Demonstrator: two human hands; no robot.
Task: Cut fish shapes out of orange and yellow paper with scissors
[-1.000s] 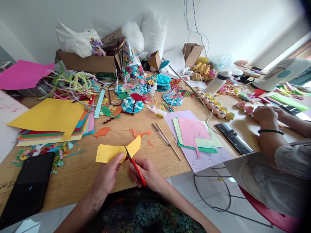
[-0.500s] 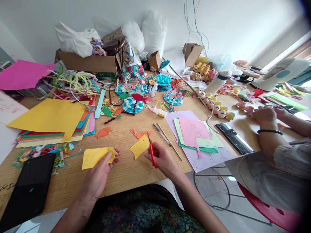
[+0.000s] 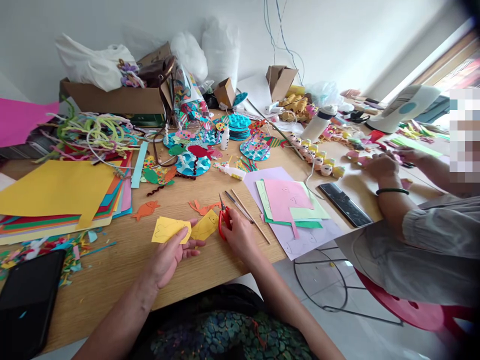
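My left hand [image 3: 171,258] pinches a yellow paper piece [image 3: 167,230] between thumb and fingers; a fish outline is drawn on it. Just beyond its fingertips a second yellow paper piece [image 3: 205,224], also with a drawn fish, lies on the table, partly hidden by the hand. My right hand [image 3: 239,234] is wrapped round red-handled scissors [image 3: 224,223], whose blades point away from me and up. Orange paper scraps [image 3: 200,206] lie behind the second piece. To the left is an orange paper fish [image 3: 145,210].
A pencil and a wooden stick [image 3: 250,216] lie right of the scissors, beside drawn-on paper sheets [image 3: 287,200]. Left are stacked coloured paper [image 3: 56,190], scraps and a black phone [image 3: 32,295]. Finished sea crafts [image 3: 193,162] stand behind. A co-worker's hands [image 3: 384,165] work at the right.
My left hand has moved right with its yellow piece, close to the second one. The scissors have turned in my right hand, their blades now further from me. The view has swung right.
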